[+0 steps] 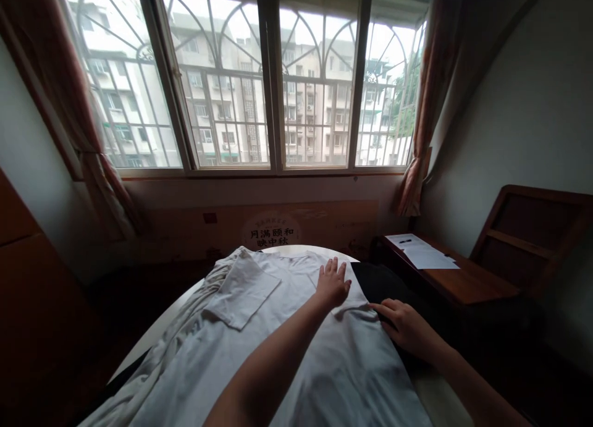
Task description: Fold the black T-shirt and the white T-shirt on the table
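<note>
A white shirt [278, 340] lies spread over a round white table [152, 331], with a sleeve [245, 289] folded inward on the left and bunched folds along that side. My left hand [334, 283] rests flat on the upper right of the shirt, its fingers spread. Beside it and lower, my right hand [402, 323] is at the shirt's right edge, thumb and fingers closed on the fabric. Part of the shirt is hidden under my left forearm. A dark cloth [380, 283] lies next to the shirt at the right.
Against the right wall stands a wooden chair or bench [493, 282] with paper sheets [428, 253] and a dark pen-like item on it. A printed board [324, 226] leans below the barred window [315, 105]. Tied curtains [417, 161] hang at both sides.
</note>
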The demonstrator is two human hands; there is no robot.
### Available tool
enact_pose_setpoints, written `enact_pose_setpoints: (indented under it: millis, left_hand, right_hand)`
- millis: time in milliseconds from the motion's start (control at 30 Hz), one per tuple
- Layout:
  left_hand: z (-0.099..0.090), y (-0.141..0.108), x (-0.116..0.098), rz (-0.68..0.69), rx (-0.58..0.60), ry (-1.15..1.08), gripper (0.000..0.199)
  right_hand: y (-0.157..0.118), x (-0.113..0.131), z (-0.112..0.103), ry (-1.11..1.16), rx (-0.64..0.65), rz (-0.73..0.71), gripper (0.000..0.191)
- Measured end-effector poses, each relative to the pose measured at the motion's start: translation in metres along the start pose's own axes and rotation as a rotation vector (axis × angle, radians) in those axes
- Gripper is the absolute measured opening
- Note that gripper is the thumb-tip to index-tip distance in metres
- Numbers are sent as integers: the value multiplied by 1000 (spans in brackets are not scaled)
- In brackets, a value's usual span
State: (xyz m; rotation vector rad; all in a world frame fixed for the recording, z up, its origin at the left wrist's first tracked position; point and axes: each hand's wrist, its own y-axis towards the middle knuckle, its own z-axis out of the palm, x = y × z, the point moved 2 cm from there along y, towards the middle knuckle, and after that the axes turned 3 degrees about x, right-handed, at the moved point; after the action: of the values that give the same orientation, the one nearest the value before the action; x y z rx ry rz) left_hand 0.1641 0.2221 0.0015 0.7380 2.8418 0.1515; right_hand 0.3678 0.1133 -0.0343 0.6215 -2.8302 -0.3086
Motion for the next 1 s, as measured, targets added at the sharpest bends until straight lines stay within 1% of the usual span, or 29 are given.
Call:
enact_pose_setpoints:
  millis: [67, 133, 200, 233, 267, 300, 333, 367, 400, 433, 467, 500, 533, 567, 600, 633, 700, 767, 800, 833, 900, 967, 1000]
  left_hand:
    - [-24, -36, 6, -1, 47, 2, 68]
    - [-55, -81, 20, -9, 110, -1, 68]
    - [-90, -134, 42, -27, 196, -21, 64]
    - [-109, -164, 55, -49, 220, -55, 61]
    - [-127, -195, 69, -83, 214, -105, 57]
    - [-144, -226, 83, -137, 161, -161, 51]
    - [-158, -259, 98, -210, 76, -216, 47]
    - [-168, -291, 112, -293, -50, -266, 44]
    - [-174, -323, 125, -405, -193, -311, 41]
    - [-174, -356, 138, -548, -350, -332, 40]
    - [-169, -387, 149, -693, -529, -335, 38]
    - [-159, -417, 158, -797, -719, -327, 36]
    - [-145, -443, 164, -849, -839, -323, 35]
    - [-127, -465, 170, -869, -902, -325, 35]
    - [-108, -484, 174, -875, -927, -356, 38]
    - [-88, -500, 177, -892, -924, -421, 42]
    - [-51, -523, 179, -977, -915, -602, 49]
    - [-25, -536, 175, -1038, -856, -802, 52]
    - [-16, -540, 171, -1048, -806, -898, 53]
    - [-10, -543, 166, -1045, -748, -994, 54]
    - [-5, -548, 157, -1003, -615, -1188, 59]
    - [-5, -555, 150, -937, -505, -1330, 63]
    - [-6, -560, 149, -910, -463, -1366, 63]
  right_hand:
    - [-22, 4, -3, -16, -36, 2, 47]
    - [-45, 14, -9, -49, -102, 27, 44]
    - [-66, 33, -16, -69, -169, 51, 40]
    - [-75, 45, -20, -66, -190, 54, 39]
    - [-84, 60, -23, -54, -198, 48, 38]
    - [-91, 77, -26, -31, -194, 32, 37]
    - [-98, 97, -29, 2, -177, 6, 35]
    - [-103, 118, -32, 43, -150, -29, 35]
    - [-106, 141, -36, 91, -113, -68, 34]
    - [-109, 166, -40, 142, -72, -108, 34]
    - [-111, 191, -44, 196, -27, -148, 34]
    - [-112, 216, -49, 249, 20, -184, 33]
    - [-113, 241, -54, 301, 63, -218, 32]
    - [-113, 264, -58, 348, 105, -255, 32]
    - [-113, 287, -61, 392, 140, -294, 31]
    - [-113, 308, -62, 429, 170, -334, 31]
    - [-113, 346, -59, 473, 219, -415, 32]
    - [-111, 377, -49, 494, 259, -494, 34]
    - [-110, 391, -44, 502, 280, -531, 36]
    - [-109, 403, -38, 507, 301, -564, 38]
    - [-108, 425, -28, 505, 335, -607, 43]
    - [-106, 441, -20, 488, 351, -622, 51]
    - [-105, 448, -15, 480, 352, -624, 56]
